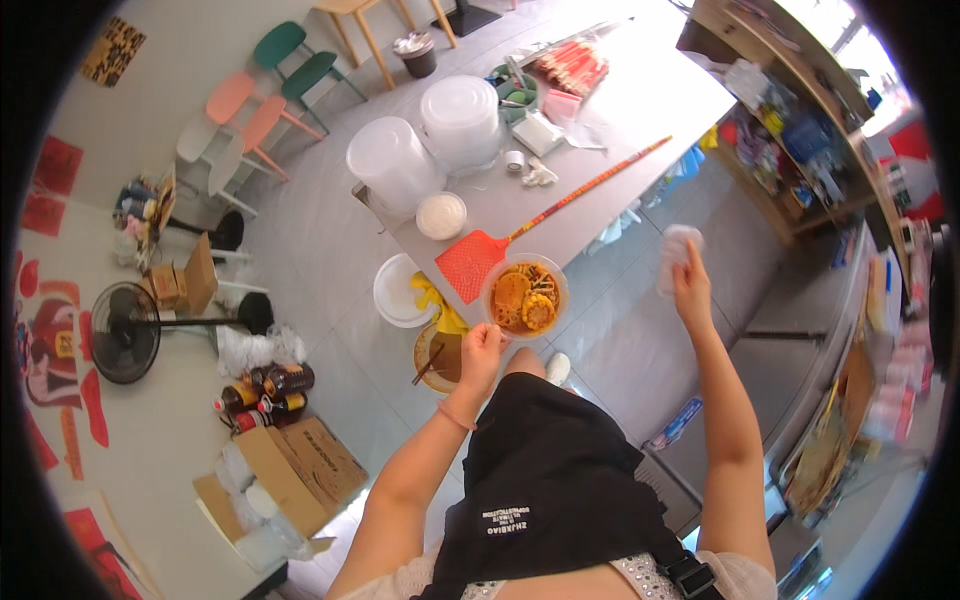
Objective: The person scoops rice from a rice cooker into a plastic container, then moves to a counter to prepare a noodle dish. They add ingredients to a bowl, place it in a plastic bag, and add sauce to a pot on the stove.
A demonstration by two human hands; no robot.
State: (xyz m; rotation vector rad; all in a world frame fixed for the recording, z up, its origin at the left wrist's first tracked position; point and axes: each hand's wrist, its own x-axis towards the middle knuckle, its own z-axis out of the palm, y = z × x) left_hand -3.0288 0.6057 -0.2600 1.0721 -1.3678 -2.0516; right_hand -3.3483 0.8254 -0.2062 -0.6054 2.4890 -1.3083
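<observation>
My left hand (481, 355) pinches the rim of a clear plastic bowl (564, 289) at its near left side. Inside is orange-red broth (507, 313) with a corn cob slice (538, 310) and other pieces of food. The bowl is at the near corner of the grey table (559, 217); whether the table bears all its weight cannot be told. Out to the right, above the floor, my right hand (694, 294) grips a white, soft-looking folded wad (680, 240), perhaps tissue or a cloth. A red fly swatter (471, 262) lies right beside the bowl.
Stacks of plastic lids or tubs (394, 161) and a small white-filled tub (441, 216) stand on the table. Below its left edge are a yellow cloth (442, 304), a round white lid (396, 292) and a basin with brown liquid (448, 358). Shelves (795, 142) line the right.
</observation>
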